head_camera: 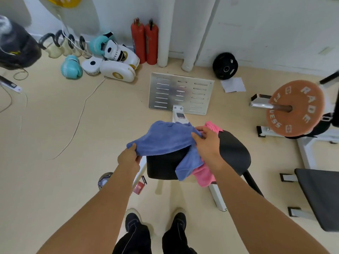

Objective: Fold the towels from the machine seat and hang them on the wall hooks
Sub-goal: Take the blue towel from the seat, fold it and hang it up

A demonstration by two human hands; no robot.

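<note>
The person stands at a black machine seat (234,153) with both bare arms extended forward and down. The blue towel (165,140) is stretched between the two hands above the seat's near-left part.

Left hand (129,158): it pinches the towel's left corner, with the thumb and fingers curled round the cloth edge. This hand lies just off the seat's left edge, over the floor.

Right hand (207,142): it grips the towel's right end, fingers closed on bunched fabric. This hand lies over the middle of the seat, higher in the view than the left hand.

Between the hands the blue towel spans as a loose, sagging sheet. A free flap of it hangs down below the right hand and drapes over the seat's front edge.

The pink towel (203,176) lies on the seat beneath the blue one. One part shows beyond the right hand's fingers; another part hangs off the seat's front edge, just beside the blue flap and partly covered by it. Neither hand holds the pink towel.

Beyond the seat, a slotted metal footplate (180,93) rests on the floor. Two red fire extinguishers (145,43) stand against the wall. A weight plate (295,108) sits on a bar at the right. The person's two dark shoes (156,220) are planted below the seat.
</note>
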